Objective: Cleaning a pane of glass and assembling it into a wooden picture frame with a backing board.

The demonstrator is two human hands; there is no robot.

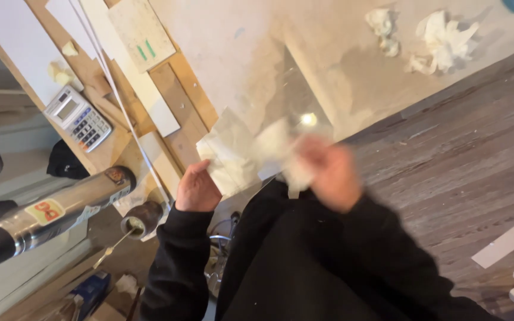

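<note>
Gripping white tissue (233, 157), both hands closed.

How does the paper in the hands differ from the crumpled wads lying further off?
The paper is held by both hands, left hand and blurred right hand; the wads lie untouched on the pale board. The paper is partly spread flat; the wads are balled up. Both look whitish and creased.

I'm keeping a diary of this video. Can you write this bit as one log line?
left hand: holds white paper | right hand: blurred, on paper | calculator: on wooden board | crumpled tissues: on table
</note>
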